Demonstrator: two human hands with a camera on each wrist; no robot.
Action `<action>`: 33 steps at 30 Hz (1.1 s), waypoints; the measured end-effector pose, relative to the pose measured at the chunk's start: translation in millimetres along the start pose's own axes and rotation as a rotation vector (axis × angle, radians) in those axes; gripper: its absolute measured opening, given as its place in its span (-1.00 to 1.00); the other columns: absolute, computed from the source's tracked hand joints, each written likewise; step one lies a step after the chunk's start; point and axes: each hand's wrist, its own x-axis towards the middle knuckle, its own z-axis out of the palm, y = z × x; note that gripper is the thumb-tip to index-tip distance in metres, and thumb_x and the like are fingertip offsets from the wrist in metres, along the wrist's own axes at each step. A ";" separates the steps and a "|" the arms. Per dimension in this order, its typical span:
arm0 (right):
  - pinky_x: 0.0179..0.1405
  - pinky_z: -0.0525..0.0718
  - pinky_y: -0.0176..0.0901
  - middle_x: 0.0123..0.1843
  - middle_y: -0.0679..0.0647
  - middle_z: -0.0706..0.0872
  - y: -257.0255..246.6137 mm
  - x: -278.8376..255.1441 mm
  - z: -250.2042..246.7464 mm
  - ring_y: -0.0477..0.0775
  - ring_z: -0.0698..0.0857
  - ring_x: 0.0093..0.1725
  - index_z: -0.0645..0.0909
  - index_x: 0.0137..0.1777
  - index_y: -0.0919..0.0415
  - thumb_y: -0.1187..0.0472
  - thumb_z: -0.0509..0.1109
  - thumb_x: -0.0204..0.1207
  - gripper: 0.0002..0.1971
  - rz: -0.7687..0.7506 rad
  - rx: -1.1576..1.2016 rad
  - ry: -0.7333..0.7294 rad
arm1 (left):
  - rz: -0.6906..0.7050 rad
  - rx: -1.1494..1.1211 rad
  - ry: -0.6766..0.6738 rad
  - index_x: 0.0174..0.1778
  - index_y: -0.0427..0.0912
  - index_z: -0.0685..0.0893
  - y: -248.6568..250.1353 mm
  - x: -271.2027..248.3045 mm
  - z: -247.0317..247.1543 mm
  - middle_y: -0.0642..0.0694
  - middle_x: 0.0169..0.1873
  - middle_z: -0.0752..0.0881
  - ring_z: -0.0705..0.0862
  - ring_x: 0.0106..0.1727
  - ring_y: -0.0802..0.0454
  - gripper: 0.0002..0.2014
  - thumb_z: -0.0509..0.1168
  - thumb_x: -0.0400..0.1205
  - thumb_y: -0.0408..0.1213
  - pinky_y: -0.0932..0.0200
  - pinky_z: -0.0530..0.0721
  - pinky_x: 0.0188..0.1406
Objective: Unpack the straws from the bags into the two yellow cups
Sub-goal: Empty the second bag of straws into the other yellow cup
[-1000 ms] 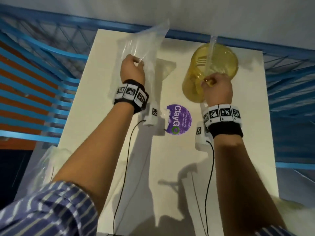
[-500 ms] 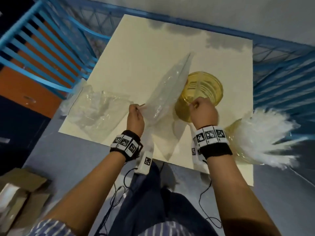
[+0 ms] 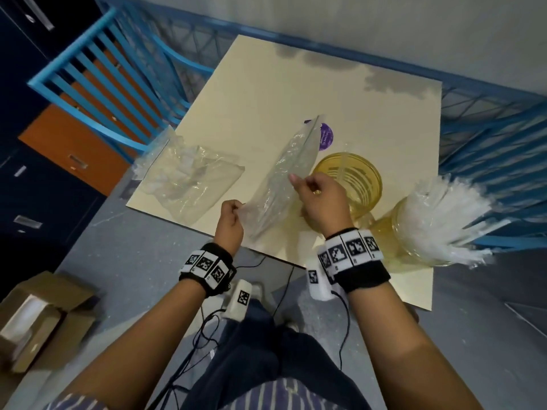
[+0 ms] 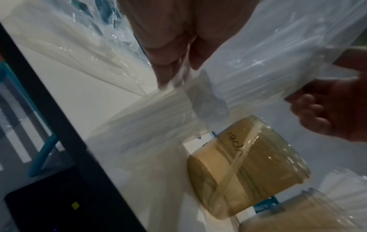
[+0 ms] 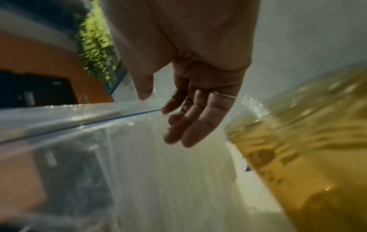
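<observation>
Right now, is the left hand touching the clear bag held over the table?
Touching. The head view shows the left hand pinching the lower corner of the clear bag; the left wrist view shows fingers closed on its plastic.

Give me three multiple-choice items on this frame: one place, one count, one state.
1. Where do the empty bags lie?
A. on the left part of the table
B. on the floor
C. on the cardboard box

2. How many yellow cups stand on the table?
A. one
B. two
C. four

3. How is the held bag supported?
A. pinched by both hands
B. by the left hand only
C. lying flat, untouched

Key:
1 A, the crumpled clear plastic sits on the tabletop near its left edge.
2 B, one cup is by the hands and a second cup, packed with white straws, is at the right.
3 A, the left hand pinches its near end and the right hand pinches its side, holding it off the table.
</observation>
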 end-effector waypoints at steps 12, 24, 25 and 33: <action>-0.42 0.63 -0.12 -0.45 0.01 0.60 -22.0 23.9 28.5 0.11 0.61 -0.49 0.54 -0.34 0.12 -0.09 0.34 0.53 -0.67 0.007 0.025 -0.114 | 0.133 0.027 -0.156 -0.04 0.03 0.71 108.3 3.3 -32.1 0.01 0.03 0.73 0.68 0.04 0.20 -0.87 0.28 0.59 -0.24 0.29 0.57 0.08; -0.56 0.53 -0.22 -0.51 0.06 0.54 -29.4 26.1 41.6 0.07 0.52 -0.61 0.59 -0.30 0.22 -0.05 0.45 0.45 -0.67 0.069 0.129 -0.151 | 0.067 0.066 -0.131 -0.15 -0.12 0.78 111.2 17.3 -40.2 -0.01 -0.22 0.77 0.69 -0.24 0.25 -0.94 0.39 0.55 -0.30 0.22 0.66 -0.06; -0.56 0.53 -0.21 -0.51 0.05 0.55 -29.4 26.2 42.8 0.06 0.52 -0.61 0.57 -0.34 0.18 -0.03 0.47 0.44 -0.70 0.063 0.120 -0.149 | 0.055 0.035 -0.117 -0.21 -0.13 0.78 110.9 17.6 -40.1 -0.04 -0.21 0.78 0.73 -0.19 0.14 -0.95 0.42 0.53 -0.34 0.13 0.70 0.00; -0.26 0.63 0.07 -0.57 0.10 0.49 -36.8 26.8 50.1 0.12 0.56 -0.57 0.44 -0.44 0.22 0.33 0.34 0.50 -0.72 0.055 0.136 -0.163 | 0.044 0.107 0.117 -0.27 -0.31 0.60 105.6 26.7 -42.3 -0.21 -0.14 0.78 0.70 -0.32 0.21 -0.91 0.32 0.54 -0.39 0.44 0.62 -0.33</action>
